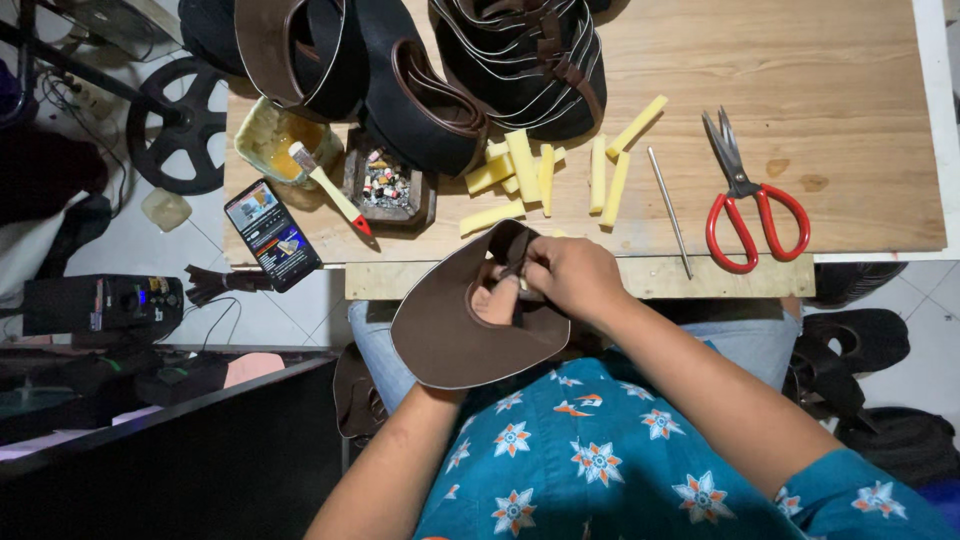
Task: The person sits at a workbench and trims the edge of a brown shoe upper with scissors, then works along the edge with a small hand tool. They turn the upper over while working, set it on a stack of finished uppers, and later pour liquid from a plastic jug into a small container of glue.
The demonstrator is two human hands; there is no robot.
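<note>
A curved brown leather piece (pixel 440 335) with a cut-out opening is held over my lap at the table's front edge. My left hand (pixel 495 300) is under it, with fingers showing through the opening. My right hand (pixel 570 280) pinches the piece's upper edge, where a dark strap end folds over. Both hands touch the leather close together. My forearms come up from the bottom of the view over a teal flowered shirt.
On the wooden table (pixel 850 120) lie several yellow foam strips (pixel 530 170), a thin metal rod (pixel 668 208), red-handled scissors (pixel 745 195), a glue pot with a brush (pixel 285 145), a small tray (pixel 388 185), a phone (pixel 272 235) and stacked dark leather pieces (pixel 470 60).
</note>
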